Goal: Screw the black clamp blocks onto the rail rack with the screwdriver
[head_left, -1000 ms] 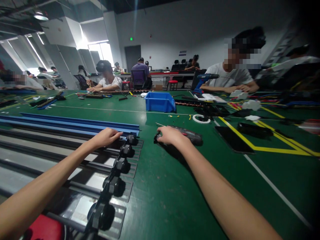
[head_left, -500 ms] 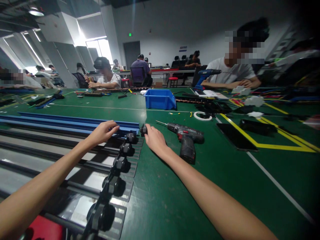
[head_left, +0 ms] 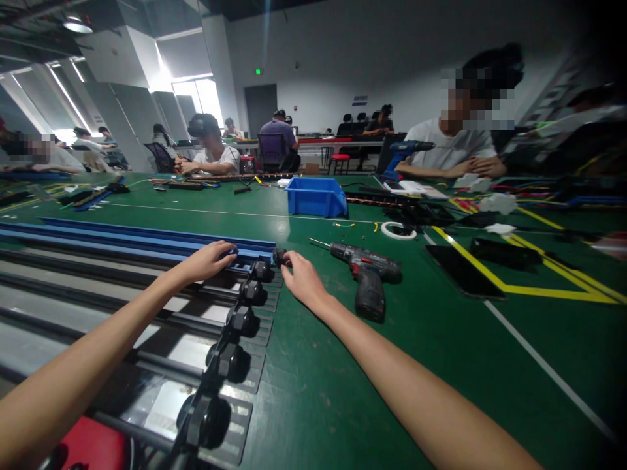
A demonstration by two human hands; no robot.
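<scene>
In the head view my left hand [head_left: 213, 260] lies over the near blue rail [head_left: 161, 251], its fingers curled round the edge close to the right end. My right hand [head_left: 302, 277] pinches a black ribbed end fitting [head_left: 280, 256] between thumb and fingers, at that rail's right end. Whether the fitting sits in the rail or only touches it, I cannot tell. Nearer me, several black rails end in black hexagonal fittings [head_left: 229, 361] with flat slotted plates [head_left: 243, 369] beside them.
A black cordless drill [head_left: 365, 271] lies right of my right hand, its bit pointing left. Beyond stand a blue bin [head_left: 316, 198] and a white ring [head_left: 398, 230]. A dark tablet [head_left: 463, 271] lies farther right. A co-worker [head_left: 453, 143] sits across the green table [head_left: 333, 391].
My right hand has brought the black fitting slightly left, closing the gap to the rail's end. My left hand stays on the rail. The camera view has shifted a little.
</scene>
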